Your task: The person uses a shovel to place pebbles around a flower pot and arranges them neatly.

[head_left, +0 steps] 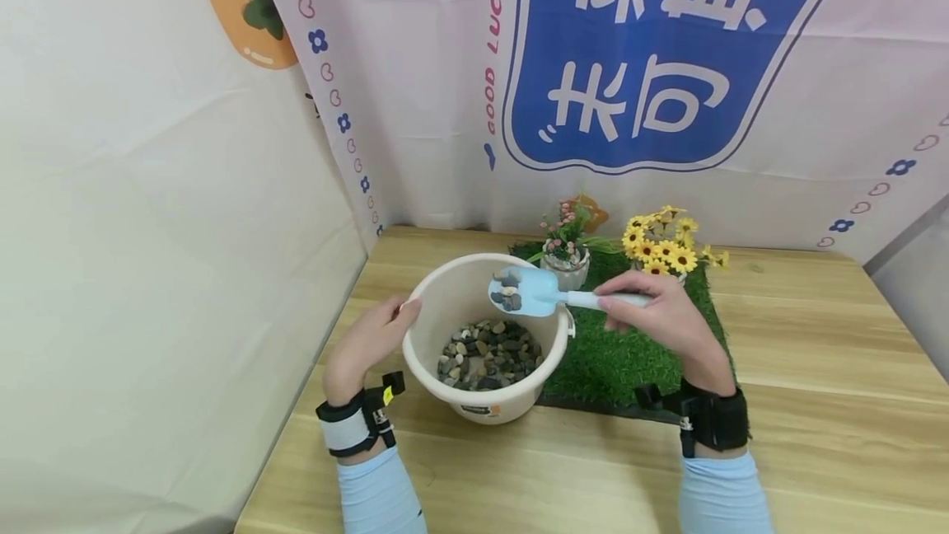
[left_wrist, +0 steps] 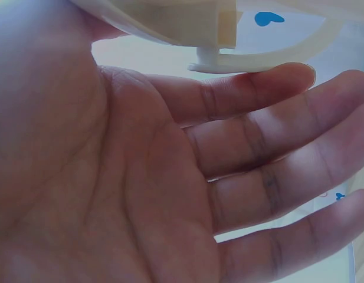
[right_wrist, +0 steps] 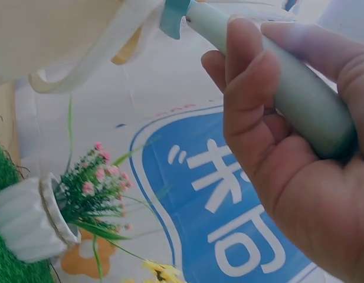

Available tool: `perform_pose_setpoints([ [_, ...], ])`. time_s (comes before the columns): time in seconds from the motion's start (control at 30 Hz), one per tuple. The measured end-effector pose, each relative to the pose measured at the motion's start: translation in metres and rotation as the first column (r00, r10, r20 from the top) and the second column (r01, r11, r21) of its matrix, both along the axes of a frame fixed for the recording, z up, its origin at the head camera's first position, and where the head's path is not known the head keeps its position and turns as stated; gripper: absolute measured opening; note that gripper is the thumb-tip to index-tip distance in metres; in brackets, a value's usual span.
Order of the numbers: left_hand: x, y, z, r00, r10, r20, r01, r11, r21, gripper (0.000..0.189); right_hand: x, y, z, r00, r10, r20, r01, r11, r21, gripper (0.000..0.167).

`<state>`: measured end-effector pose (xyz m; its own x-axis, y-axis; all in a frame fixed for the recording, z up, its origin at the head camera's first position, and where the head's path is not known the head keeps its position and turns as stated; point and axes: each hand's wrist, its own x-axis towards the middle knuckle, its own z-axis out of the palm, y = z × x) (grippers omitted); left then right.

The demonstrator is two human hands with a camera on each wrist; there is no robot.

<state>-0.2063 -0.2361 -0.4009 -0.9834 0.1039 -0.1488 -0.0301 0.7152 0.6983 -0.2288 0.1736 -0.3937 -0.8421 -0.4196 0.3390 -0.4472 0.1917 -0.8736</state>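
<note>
A cream plastic bucket [head_left: 489, 406] stands on the table, with a bed of mixed pebbles [head_left: 491, 355] at its bottom. At its left rim, my left hand [head_left: 374, 340] holds the edge between thumb and fingers; the left wrist view shows the other fingers [left_wrist: 276, 135] stretched out below the rim. My right hand [head_left: 656, 316] grips the pale handle of a light blue hand shovel [head_left: 537, 291] from the right. Several pebbles [head_left: 508, 293] lie in the shovel's scoop, which is over the bucket's opening. The right wrist view shows fingers curled round the handle [right_wrist: 305, 97].
Right of the bucket lies a green turf mat [head_left: 623, 353] on the wooden table [head_left: 815, 369]. Along its back edge stand a white pot of pink flowers [head_left: 566, 266] and a bunch of yellow flowers [head_left: 660, 245]. A printed cloth [head_left: 445, 105] hangs behind.
</note>
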Motion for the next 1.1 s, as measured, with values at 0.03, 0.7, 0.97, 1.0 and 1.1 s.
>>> perform_pose_setpoints([
  [0.03, 0.000, 0.000, 0.000, 1.000, 0.001, -0.001, -0.001, 1.000, 0.000, 0.057, 0.001, 0.002, 0.000, 1.000, -0.008, -0.008, 0.008, 1.000, -0.011, 0.015],
  [0.7, 0.001, 0.001, 0.001, 1.000, 0.003, 0.014, -0.003, 1.000, 0.005, 0.058, -0.001, 0.080, -0.015, 0.981, -0.171, 0.098, 0.181, 0.978, -0.107, 0.016],
  [0.97, -0.001, 0.001, -0.002, 1.000, -0.007, 0.003, 0.007, 1.000, 0.015, 0.060, 0.003, 0.108, -0.026, 0.947, -0.243, 0.209, 0.251, 0.968, -0.008, 0.019],
  [1.0, -0.001, 0.001, -0.002, 1.000, -0.009, 0.001, 0.009, 1.000, 0.019, 0.059, 0.004, 0.112, -0.028, 0.942, -0.255, 0.216, 0.259, 0.966, 0.011, 0.019],
  [1.1, -0.001, 0.001, -0.002, 1.000, -0.016, -0.002, 0.016, 0.999, 0.032, 0.058, 0.005, 0.124, -0.034, 0.932, -0.281, 0.227, 0.276, 0.960, 0.054, 0.021],
])
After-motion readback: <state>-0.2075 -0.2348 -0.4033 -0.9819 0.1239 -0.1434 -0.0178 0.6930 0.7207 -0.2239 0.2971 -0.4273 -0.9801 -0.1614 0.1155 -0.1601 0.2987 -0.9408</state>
